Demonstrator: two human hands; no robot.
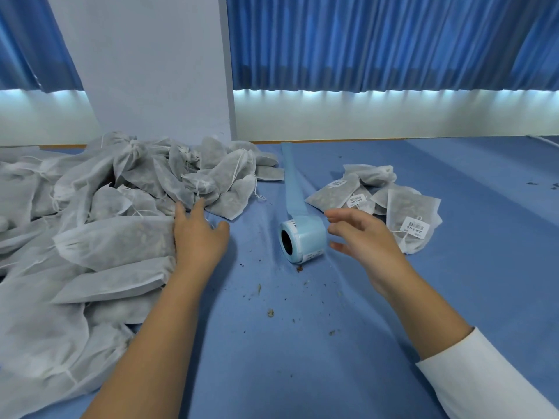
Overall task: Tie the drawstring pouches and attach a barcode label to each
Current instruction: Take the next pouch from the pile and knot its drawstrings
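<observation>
White fabric pouches: few labelled (412, 225), large heap (115, 207) outstanding; left hand (198, 237) and right hand (360, 234) spread, empty.

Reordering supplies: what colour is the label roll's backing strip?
Light blue, both the backing strip and the label roll; clearest in the head view.

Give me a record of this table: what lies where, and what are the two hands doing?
surface: blue cloth-covered table, dotted with brown crumbs
left side: large heap of white fabric drawstring pouches, no labels visible
right side: small cluster of white pouches bearing barcode labels
centre: light-blue roll of labels lying on its side, backing strip trailing away
left hand: open, fingers resting on the heap's edge
right hand: open, beside the roll, holding nothing
</observation>
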